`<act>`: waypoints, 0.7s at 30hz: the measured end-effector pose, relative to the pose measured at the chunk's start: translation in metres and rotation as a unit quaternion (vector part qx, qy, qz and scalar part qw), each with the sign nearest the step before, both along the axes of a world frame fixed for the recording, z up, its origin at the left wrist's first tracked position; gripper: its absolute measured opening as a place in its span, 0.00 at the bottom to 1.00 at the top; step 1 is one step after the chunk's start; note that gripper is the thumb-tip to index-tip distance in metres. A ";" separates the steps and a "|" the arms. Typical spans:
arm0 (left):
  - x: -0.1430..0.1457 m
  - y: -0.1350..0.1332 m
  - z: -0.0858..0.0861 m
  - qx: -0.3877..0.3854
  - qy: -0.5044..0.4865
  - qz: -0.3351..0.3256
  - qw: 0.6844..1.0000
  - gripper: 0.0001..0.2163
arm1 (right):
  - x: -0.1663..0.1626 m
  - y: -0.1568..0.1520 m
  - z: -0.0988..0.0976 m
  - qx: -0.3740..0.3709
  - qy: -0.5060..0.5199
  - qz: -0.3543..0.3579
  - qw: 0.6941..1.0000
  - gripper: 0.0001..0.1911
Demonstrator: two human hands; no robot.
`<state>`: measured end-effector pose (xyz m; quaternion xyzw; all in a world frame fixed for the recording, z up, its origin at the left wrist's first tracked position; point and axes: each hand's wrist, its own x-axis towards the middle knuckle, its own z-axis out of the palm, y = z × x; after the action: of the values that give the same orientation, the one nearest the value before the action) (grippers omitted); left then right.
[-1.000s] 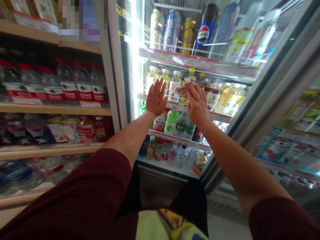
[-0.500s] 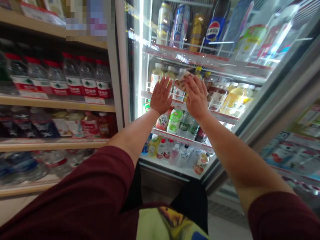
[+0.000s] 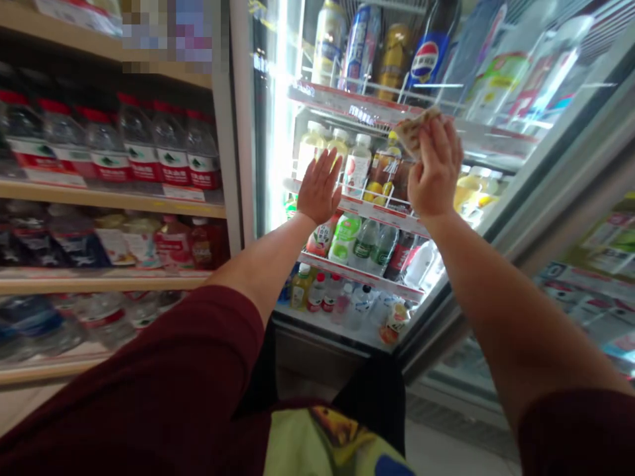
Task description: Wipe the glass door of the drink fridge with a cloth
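My left hand (image 3: 320,188) lies flat with its fingers stretched out, palm toward the glass door of a lit drinks cooler (image 3: 241,132). It holds nothing that I can see. To its right, my right hand (image 3: 439,172) presses a crumpled brown patterned cloth (image 3: 411,134) against the glass. The cloth sticks out past the fingertips on the left; the rest is hidden under the hand. Behind the glass, near my hands, stand juice bottles (image 3: 357,162) and a brown tea bottle (image 3: 385,165).
Left of the cooler, a wooden shelf (image 3: 99,201) carries several red-capped water bottles (image 3: 141,135). A cola bottle (image 3: 426,59) stands on the cooler's top rack. Lower racks hold a green-labelled bottle (image 3: 344,238) and small bottles. Another glass-fronted cooler (image 3: 585,297) is at the right.
My right hand has slid the cloth to the right and slightly up across the glass. My left hand has stayed in about the same place.
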<state>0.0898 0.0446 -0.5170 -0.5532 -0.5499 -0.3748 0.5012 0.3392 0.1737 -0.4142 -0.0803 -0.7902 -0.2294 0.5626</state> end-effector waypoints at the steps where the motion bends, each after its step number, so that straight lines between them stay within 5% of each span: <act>1: -0.001 0.000 0.000 0.001 0.002 -0.002 1.000 0.31 | 0.003 -0.001 -0.007 0.008 -0.020 0.002 1.000 0.32; 5: -0.004 0.002 -0.001 0.010 0.018 -0.001 1.000 0.31 | 0.014 -0.006 -0.028 0.046 -0.081 -0.005 0.996 0.32; 14: -0.005 0.002 -0.002 -0.010 -0.011 -0.010 1.000 0.33 | 0.035 0.005 -0.066 0.034 0.004 -0.019 0.999 0.29; 21: -0.004 0.002 -0.002 0.013 0.014 0.013 1.000 0.31 | 0.056 0.026 -0.052 0.052 0.058 -0.033 0.996 0.30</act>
<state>0.0861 0.0462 -0.5187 -0.5448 -0.5450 -0.3675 0.5206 0.3952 0.1994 -0.4665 -0.0902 -0.7401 -0.2837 0.6031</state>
